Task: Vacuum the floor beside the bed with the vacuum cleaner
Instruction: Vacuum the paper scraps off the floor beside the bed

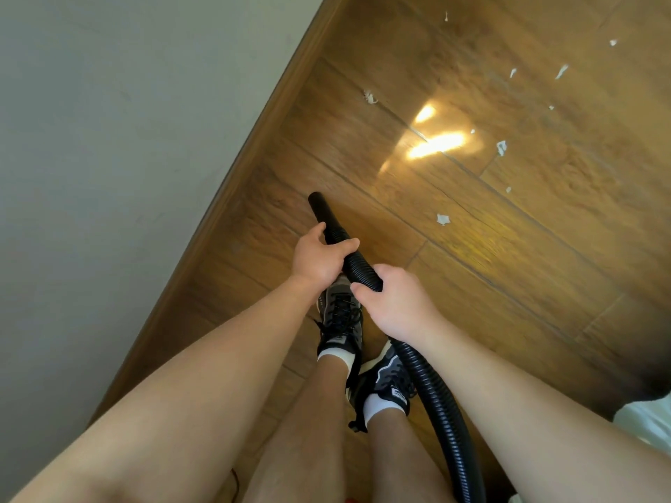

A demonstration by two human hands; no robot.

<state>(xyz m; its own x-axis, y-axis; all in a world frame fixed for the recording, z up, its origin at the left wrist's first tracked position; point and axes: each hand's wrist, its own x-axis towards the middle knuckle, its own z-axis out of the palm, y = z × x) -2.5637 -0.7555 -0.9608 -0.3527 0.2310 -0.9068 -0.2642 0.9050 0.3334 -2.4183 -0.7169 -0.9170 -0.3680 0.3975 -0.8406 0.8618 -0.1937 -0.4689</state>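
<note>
While both hands clasp the black ribbed vacuum hose (359,266) near the middle of the frame, its smooth open nozzle end (318,204) points toward the upper left, low over the wooden plank floor (508,266) and close to the brown skirting board (227,197); whether the tip touches the boards cannot be told. The left hand (319,257) is wrapped round the hose just behind the nozzle, thumb lying across the top and fingers curled underneath. The right hand (395,299) grasps the corrugated part just below it, fingers closed over the hose from the right. From there the hose runs down and to the right, passes beside the right sneaker (386,375) and leaves the frame at the bottom edge. The left sneaker (339,317), grey and black with dark laces and a white sock above it, stands directly under the two hands, ahead of the right one. A pale grey wall (109,139) fills the left side of the frame, and the skirting board cuts diagonally from the top centre to the lower left. Scraps of white paper (443,219) lie scattered over the floor in the upper right, well apart from the nozzle, around a bright patch of glare (435,141). At the lower right edge a bit of white fabric (646,422) shows beneath a dark shadowed strip.
</note>
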